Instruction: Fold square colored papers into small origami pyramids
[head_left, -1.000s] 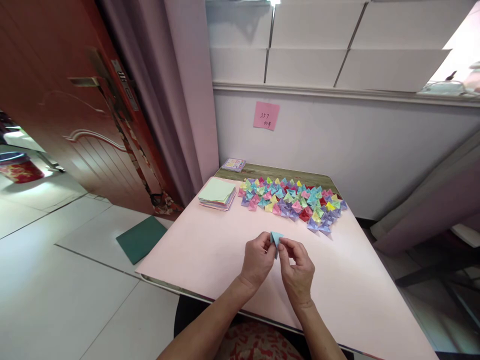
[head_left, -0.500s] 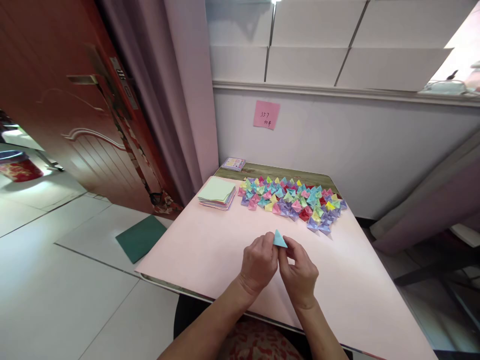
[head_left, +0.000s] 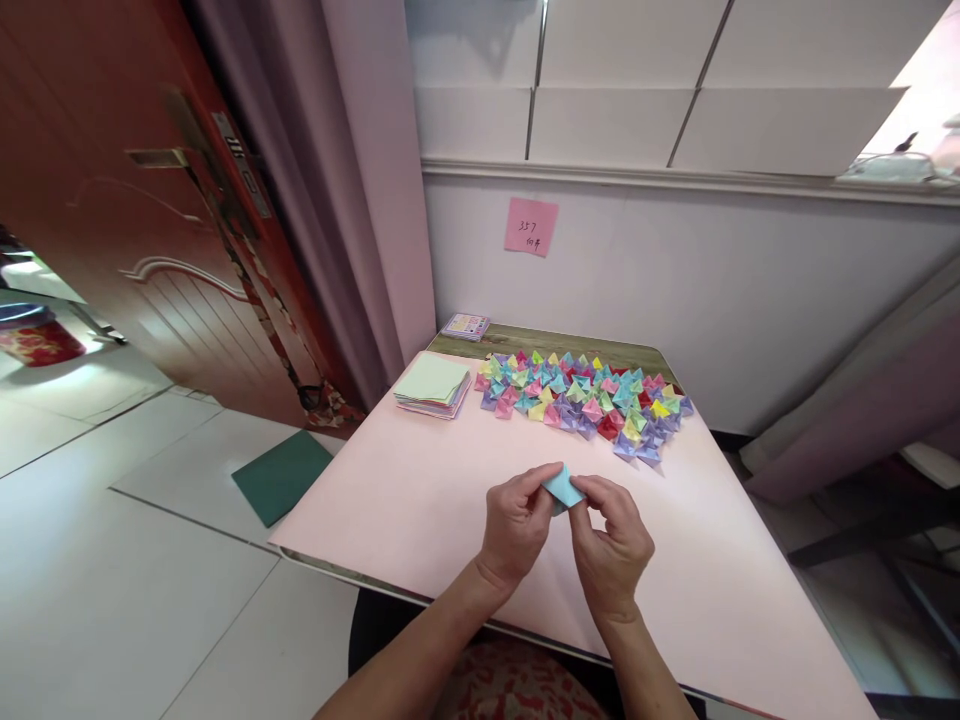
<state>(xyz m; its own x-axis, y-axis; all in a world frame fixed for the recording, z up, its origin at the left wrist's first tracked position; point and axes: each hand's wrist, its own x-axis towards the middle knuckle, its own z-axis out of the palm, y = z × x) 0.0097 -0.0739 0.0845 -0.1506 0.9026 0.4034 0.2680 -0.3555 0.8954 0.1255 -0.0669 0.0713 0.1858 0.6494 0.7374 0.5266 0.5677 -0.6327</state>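
Observation:
A small light-blue folded paper piece [head_left: 562,487] is pinched between both my hands, just above the pink table cover [head_left: 420,500]. My left hand [head_left: 515,525] grips its left side with thumb and fingers closed. Its right side is held by my right hand [head_left: 611,540], fingers curled round it. Beyond my hands, several folded paper pieces in many colours [head_left: 581,400] lie packed together near the table's far edge. A stack of square paper sheets [head_left: 433,385], pale green on top, sits at the far left of the table.
A small printed packet [head_left: 466,326] lies at the table's far left corner by the wall. A pink note [head_left: 531,226] is stuck on the wall. A green sheet [head_left: 281,475] lies on the tiled floor, left of the table. A red-brown door [head_left: 135,220] and curtain stand left.
The blue piece has turned from a pointed, upright shape to a flatter one between my fingers. My right hand has shifted slightly right and down; my left hand stays in place.

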